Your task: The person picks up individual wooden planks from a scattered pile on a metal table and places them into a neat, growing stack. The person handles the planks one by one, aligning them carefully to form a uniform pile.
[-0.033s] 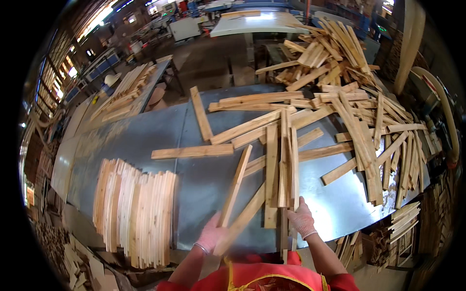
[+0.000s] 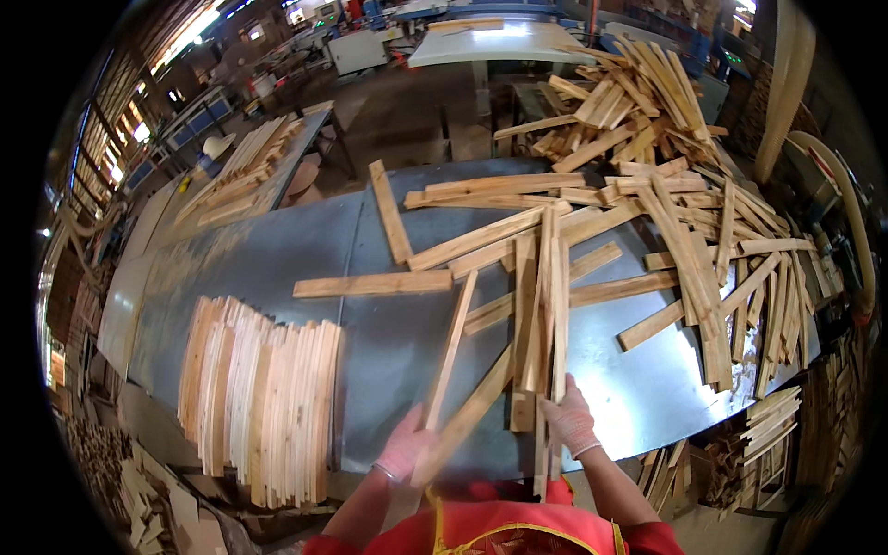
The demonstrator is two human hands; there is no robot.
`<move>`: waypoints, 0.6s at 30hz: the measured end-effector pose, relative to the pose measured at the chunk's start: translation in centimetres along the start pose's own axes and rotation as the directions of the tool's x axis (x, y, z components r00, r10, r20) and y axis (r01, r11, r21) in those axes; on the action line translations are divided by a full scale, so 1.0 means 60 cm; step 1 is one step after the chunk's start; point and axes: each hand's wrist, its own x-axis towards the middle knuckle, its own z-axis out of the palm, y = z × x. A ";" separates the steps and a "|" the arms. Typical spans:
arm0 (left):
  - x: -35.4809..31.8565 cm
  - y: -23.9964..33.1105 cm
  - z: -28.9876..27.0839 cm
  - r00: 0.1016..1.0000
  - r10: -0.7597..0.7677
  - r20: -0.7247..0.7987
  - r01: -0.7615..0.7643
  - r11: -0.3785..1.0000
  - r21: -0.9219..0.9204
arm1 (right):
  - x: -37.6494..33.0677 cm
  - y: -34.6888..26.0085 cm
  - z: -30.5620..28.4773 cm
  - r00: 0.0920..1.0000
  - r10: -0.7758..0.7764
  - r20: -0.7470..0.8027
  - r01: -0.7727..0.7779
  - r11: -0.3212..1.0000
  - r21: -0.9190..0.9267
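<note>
A grey sheet-metal worktable (image 2: 277, 259) fills the middle of a dim woodworking shop, its far rim bending with the lens and its near edge running just above our red apron (image 2: 518, 532). Beyond it, machines and benches blur into glare, and we cannot make them out.

Our left hand (image 2: 405, 446), in a pale glove, closes around the near end of one thin wooden slat (image 2: 450, 347) that rises away from us, tilted to the right. Our right hand (image 2: 569, 421), gloved too, grips the near ends of a small bundle of slats (image 2: 546, 305); we count about four, though they overlap and our fingers hide their ends. A fifth slat (image 2: 467, 416) lies slanted between the two hands, its lower end covered by the left glove.

To the left, one neat row of slats (image 2: 259, 398) stands packed together, too many to count. A single slat (image 2: 373, 284) lies crosswise beyond it. The loose heap (image 2: 684, 213) on the right spills over the table's edge. Bare metal between row and bundle leaves open room.
</note>
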 end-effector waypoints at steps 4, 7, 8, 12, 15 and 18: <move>-0.041 0.002 0.008 0.979 -0.042 0.199 0.142 0.843 -0.518 | -0.076 -0.080 0.130 0.967 -0.079 0.244 -0.005 0.946 0.323; -0.006 -0.057 0.010 0.985 -0.082 0.152 0.147 0.863 -0.483 | -0.134 -0.141 0.191 0.845 -0.194 0.498 0.231 0.973 -0.013; -0.007 -0.052 0.013 0.981 -0.162 0.111 0.195 0.866 -0.461 | -0.133 -0.141 0.191 0.785 -0.263 0.561 0.277 0.959 0.062; -0.006 -0.097 -0.047 0.997 -0.074 -0.005 0.072 0.985 -0.155 | -0.041 -0.119 0.136 0.822 -0.380 0.424 0.365 0.923 0.120; -0.043 -0.055 -0.070 0.921 -0.057 -0.386 0.241 0.861 0.448 | 0.121 0.024 0.073 0.777 -0.474 -0.414 0.438 0.880 -0.184; -0.090 -0.096 -0.154 0.801 0.321 -0.506 0.187 0.669 0.720 | 0.209 0.056 0.005 0.911 -0.185 -0.369 0.142 0.980 -0.140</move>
